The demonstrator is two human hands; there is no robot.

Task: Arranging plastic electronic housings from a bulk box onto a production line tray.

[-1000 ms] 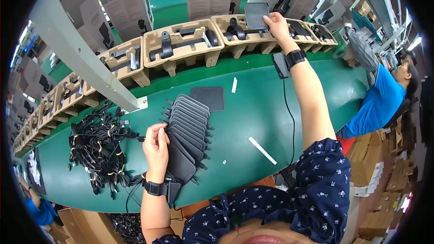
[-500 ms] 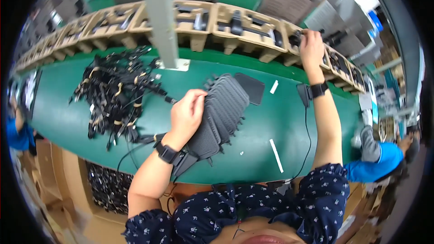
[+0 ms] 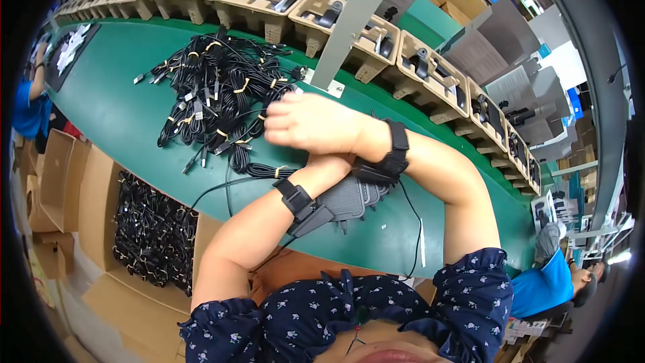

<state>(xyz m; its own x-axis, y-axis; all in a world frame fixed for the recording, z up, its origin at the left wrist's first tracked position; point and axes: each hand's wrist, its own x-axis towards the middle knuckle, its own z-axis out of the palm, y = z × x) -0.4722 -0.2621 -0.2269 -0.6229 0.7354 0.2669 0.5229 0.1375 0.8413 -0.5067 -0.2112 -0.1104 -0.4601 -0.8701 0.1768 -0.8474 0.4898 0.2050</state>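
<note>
Right hand (image 3: 306, 123) curled loosely, crossing over toward cable pile (image 3: 215, 101); left hand hidden beneath. We judge next: grasp one cable bundle.

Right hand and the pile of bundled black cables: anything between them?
In the head view, nothing lies between: the right hand hangs at the near edge of the cable pile, over bare green table. Whether it touches the cables cannot be told.
</note>
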